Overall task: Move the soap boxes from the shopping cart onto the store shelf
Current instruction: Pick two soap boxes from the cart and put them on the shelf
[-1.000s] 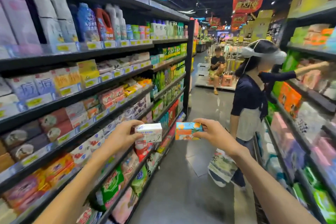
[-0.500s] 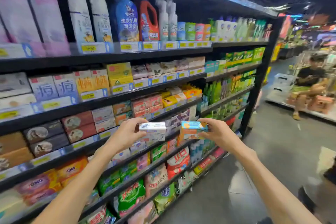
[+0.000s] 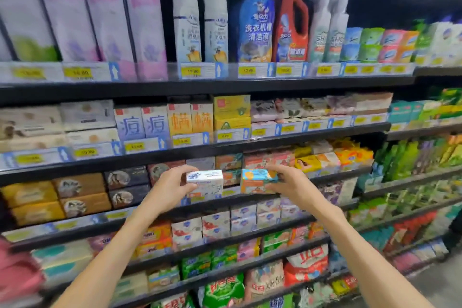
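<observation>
Head view: 洗衣机槽清洁液 on blue bottle (image 3: 256, 25).

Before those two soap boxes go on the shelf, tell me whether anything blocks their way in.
Nothing visible does. The left hand holds the white soap box and the right hand the orange and blue soap box right at the shelf's front edge, though boxes already stocked sit just behind.

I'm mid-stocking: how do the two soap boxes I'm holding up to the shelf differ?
The white box in the left hand is mostly white with blue print; the orange box in the right hand is orange with a teal-blue top. The white box sits left, the orange box right, with a gap between them. Both are similar-sized boxes, each gripped by its outer end, at the same shelf level.
</observation>
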`<action>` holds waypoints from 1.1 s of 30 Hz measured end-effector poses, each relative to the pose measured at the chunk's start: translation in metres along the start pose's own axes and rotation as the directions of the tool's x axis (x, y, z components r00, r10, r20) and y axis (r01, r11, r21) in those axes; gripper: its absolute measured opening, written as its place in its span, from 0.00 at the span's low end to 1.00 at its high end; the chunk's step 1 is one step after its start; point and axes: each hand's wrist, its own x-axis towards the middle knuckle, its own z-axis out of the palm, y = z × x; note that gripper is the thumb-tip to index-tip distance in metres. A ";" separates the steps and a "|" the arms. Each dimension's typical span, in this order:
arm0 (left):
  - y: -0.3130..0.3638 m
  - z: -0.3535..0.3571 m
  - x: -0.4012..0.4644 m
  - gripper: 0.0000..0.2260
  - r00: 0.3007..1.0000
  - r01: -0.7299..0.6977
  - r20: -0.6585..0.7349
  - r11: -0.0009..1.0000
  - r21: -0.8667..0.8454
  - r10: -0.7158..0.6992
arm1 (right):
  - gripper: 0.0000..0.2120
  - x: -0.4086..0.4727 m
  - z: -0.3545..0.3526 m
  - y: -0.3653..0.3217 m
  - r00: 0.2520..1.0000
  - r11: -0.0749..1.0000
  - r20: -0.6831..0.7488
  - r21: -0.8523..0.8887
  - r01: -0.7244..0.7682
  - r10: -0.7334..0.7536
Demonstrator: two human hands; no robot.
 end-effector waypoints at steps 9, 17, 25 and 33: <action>-0.025 0.008 0.017 0.19 0.986 0.149 -0.074 0.989 -0.021 -0.150 | 0.27 0.066 0.032 -0.001 0.990 0.990 0.028 0.039 0.137 -0.138; -0.030 0.028 0.027 0.16 0.970 0.218 -0.106 0.976 -0.002 -0.217 | 0.26 0.087 0.036 0.004 0.978 0.979 0.058 0.048 0.200 -0.202; -0.038 0.047 0.042 0.18 0.967 0.223 -0.131 0.974 0.032 -0.217 | 0.27 0.092 0.047 0.007 0.978 0.979 0.054 -0.022 0.204 -0.202; -0.050 0.069 0.041 0.18 0.954 0.274 -0.145 0.960 0.057 -0.264 | 0.26 0.090 0.060 0.008 0.978 0.974 0.059 -0.099 0.203 -0.198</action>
